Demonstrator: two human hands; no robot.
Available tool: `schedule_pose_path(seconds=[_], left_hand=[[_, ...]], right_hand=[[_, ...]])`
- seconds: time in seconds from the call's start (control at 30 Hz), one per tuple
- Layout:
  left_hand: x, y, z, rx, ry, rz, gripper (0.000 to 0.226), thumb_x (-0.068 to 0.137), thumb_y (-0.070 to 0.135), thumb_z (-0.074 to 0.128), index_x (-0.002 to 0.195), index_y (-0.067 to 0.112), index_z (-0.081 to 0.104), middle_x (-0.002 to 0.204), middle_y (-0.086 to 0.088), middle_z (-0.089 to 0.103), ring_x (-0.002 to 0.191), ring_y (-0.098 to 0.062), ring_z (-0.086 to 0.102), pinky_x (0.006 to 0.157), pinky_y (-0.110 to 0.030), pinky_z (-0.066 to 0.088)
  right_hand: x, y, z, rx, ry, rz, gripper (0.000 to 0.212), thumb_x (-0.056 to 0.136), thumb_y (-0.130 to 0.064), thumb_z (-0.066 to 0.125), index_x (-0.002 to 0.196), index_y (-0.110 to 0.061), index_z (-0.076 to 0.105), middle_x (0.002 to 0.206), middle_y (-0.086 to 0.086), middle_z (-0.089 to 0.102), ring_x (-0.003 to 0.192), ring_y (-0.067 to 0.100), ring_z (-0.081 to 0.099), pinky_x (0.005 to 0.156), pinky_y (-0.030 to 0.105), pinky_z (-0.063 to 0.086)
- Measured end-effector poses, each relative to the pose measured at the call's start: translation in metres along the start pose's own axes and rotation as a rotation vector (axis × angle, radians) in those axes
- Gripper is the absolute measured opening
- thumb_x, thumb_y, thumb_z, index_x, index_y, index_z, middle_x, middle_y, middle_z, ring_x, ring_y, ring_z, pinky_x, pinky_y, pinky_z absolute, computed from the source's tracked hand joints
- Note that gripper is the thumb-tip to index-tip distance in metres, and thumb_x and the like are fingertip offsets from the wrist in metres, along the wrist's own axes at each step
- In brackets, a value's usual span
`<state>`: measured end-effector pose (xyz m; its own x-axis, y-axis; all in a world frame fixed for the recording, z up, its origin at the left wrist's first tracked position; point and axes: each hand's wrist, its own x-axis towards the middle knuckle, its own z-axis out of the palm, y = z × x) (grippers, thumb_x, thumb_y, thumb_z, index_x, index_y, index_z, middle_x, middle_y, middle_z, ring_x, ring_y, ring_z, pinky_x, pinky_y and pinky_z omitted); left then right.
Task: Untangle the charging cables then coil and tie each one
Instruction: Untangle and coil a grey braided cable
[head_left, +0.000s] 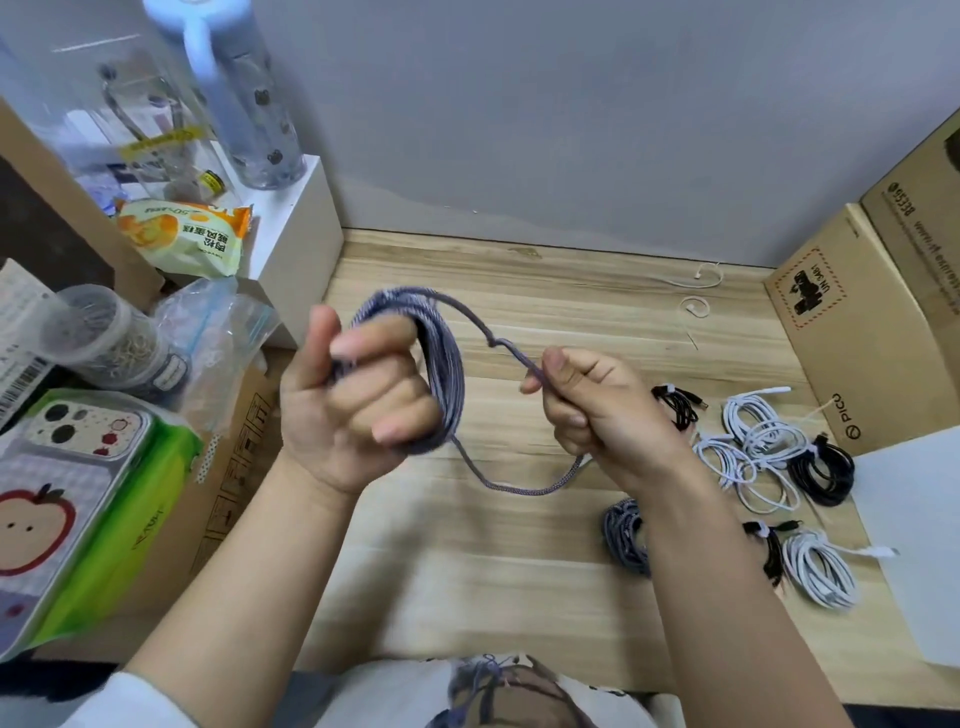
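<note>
The left hand (358, 400) is raised above the wooden table (467, 545), its fingers curled through a coil of grey-purple braided cable (441, 358) so that the loops wrap around the fingers and hang over the back of the hand. From the top of the coil one strand arcs to the right, passes a small knot or kink, and ends in the right hand (597, 410), which pinches it between thumb and forefinger with the other fingers folded around the cable. A second length leaves the bottom of the coil, sags in a loose curve above the table and rises back to the underside of the right hand.

On the table to the right lie finished bundles — a small black coil (678, 405) just behind the right wrist, a pile of white coils (753, 441), a larger black coil (823, 470) beside them, a grey braided coil (626, 535) partly hidden by the right forearm, and another white coil (821, 571) nearer the table's front edge. Two thin white ties (698, 291) lie near the wall. Cardboard boxes (841, 332) stand at the right, and at the left are a phone (57, 467), a snack packet (187, 236) and a clear water bottle (244, 104).
</note>
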<state>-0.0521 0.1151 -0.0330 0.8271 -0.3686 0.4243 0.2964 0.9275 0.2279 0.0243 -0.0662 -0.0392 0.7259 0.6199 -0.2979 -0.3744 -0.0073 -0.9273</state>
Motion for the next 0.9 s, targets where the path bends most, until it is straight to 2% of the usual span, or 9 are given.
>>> schedule_pose_path(seconds=[0.1, 0.2, 0.33, 0.4, 0.53, 0.7, 0.73, 0.8, 0.9], left_hand=[[0.008, 0.004, -0.005, -0.041, 0.212, 0.196, 0.022, 0.094, 0.017, 0.053, 0.099, -0.004, 0.053, 0.049, -0.001, 0.034, 0.044, -0.015, 0.032, 0.071, -0.031, 0.042], [0.018, 0.001, -0.013, 0.135, 0.461, 0.317, 0.029, 0.091, 0.020, 0.056, 0.109, -0.003, 0.053, 0.057, -0.005, 0.050, 0.051, -0.017, 0.049, 0.078, -0.031, 0.050], [0.024, -0.012, -0.024, 0.704, 0.864, 0.465, 0.027, 0.090, 0.029, 0.043, 0.105, 0.009, 0.052, 0.049, 0.011, 0.042, 0.042, -0.003, 0.040, 0.063, -0.019, 0.048], [0.023, -0.012, -0.029, 0.980, 0.950, 0.469, 0.020, 0.097, 0.025, 0.042, 0.108, 0.011, 0.051, 0.050, 0.012, 0.044, 0.045, -0.004, 0.042, 0.063, -0.019, 0.047], [0.011, -0.010, -0.038, 1.285, 0.930, 0.341, 0.032, 0.087, 0.024, 0.051, 0.116, 0.010, 0.047, 0.051, 0.009, 0.051, 0.051, -0.005, 0.047, 0.057, -0.016, 0.041], [0.003, -0.020, -0.041, 1.493, 0.781, 0.033, 0.032, 0.080, 0.048, 0.052, 0.097, 0.024, 0.062, 0.050, 0.005, 0.049, 0.050, -0.012, 0.045, 0.053, -0.019, 0.038], [0.003, -0.021, -0.039, 1.484, 0.777, -0.003, 0.033, 0.080, 0.052, 0.050, 0.091, 0.026, 0.065, 0.049, 0.005, 0.048, 0.048, -0.013, 0.043, 0.050, -0.018, 0.037], [0.004, -0.024, -0.033, 1.488, 0.738, -0.039, 0.040, 0.081, 0.062, 0.046, 0.075, 0.028, 0.067, 0.044, 0.004, 0.046, 0.044, -0.012, 0.039, 0.046, -0.017, 0.034], [0.005, -0.025, -0.024, 1.493, 0.634, -0.098, 0.058, 0.079, 0.076, 0.036, 0.061, 0.025, 0.060, 0.039, 0.004, 0.044, 0.042, -0.011, 0.035, 0.047, -0.018, 0.031]], right_hand=[[-0.007, 0.008, 0.007, -0.187, -0.124, 0.038, 0.031, 0.083, -0.041, 0.046, 0.077, -0.014, 0.062, 0.042, -0.007, 0.029, 0.039, 0.006, 0.016, 0.042, 0.018, 0.010], [-0.014, 0.011, 0.019, -0.418, -0.143, 0.043, 0.027, 0.095, -0.031, 0.044, 0.084, -0.016, 0.063, 0.039, -0.013, 0.033, 0.037, 0.004, 0.024, 0.038, 0.014, 0.018], [-0.023, 0.009, 0.029, -0.542, -0.183, 0.064, 0.014, 0.096, -0.019, 0.050, 0.093, -0.015, 0.063, 0.036, -0.014, 0.035, 0.034, 0.000, 0.035, 0.038, 0.007, 0.026], [-0.031, 0.007, 0.034, -0.497, -0.252, 0.095, 0.014, 0.096, -0.018, 0.051, 0.084, -0.018, 0.060, 0.038, -0.015, 0.036, 0.036, 0.000, 0.034, 0.038, 0.011, 0.024], [-0.040, -0.001, 0.041, -0.412, -0.311, 0.058, 0.022, 0.096, -0.018, 0.051, 0.075, -0.018, 0.055, 0.039, -0.015, 0.037, 0.038, 0.000, 0.031, 0.040, 0.013, 0.024], [-0.036, -0.001, 0.039, -0.592, -0.154, -0.191, 0.024, 0.082, -0.037, 0.057, 0.064, -0.023, 0.065, 0.051, -0.002, 0.046, 0.052, 0.006, 0.037, 0.053, 0.031, 0.029], [-0.035, -0.004, 0.038, -0.583, -0.114, -0.236, 0.024, 0.082, -0.035, 0.059, 0.061, -0.025, 0.063, 0.052, -0.003, 0.050, 0.053, 0.001, 0.040, 0.053, 0.029, 0.032], [-0.034, -0.011, 0.034, -0.523, -0.045, -0.323, 0.028, 0.083, -0.022, 0.065, 0.057, -0.031, 0.061, 0.050, -0.015, 0.054, 0.053, -0.006, 0.048, 0.056, 0.011, 0.033], [-0.030, -0.014, 0.027, -0.508, 0.077, -0.401, 0.023, 0.081, -0.019, 0.067, 0.060, -0.028, 0.066, 0.056, -0.018, 0.063, 0.058, -0.004, 0.057, 0.061, 0.012, 0.041]])
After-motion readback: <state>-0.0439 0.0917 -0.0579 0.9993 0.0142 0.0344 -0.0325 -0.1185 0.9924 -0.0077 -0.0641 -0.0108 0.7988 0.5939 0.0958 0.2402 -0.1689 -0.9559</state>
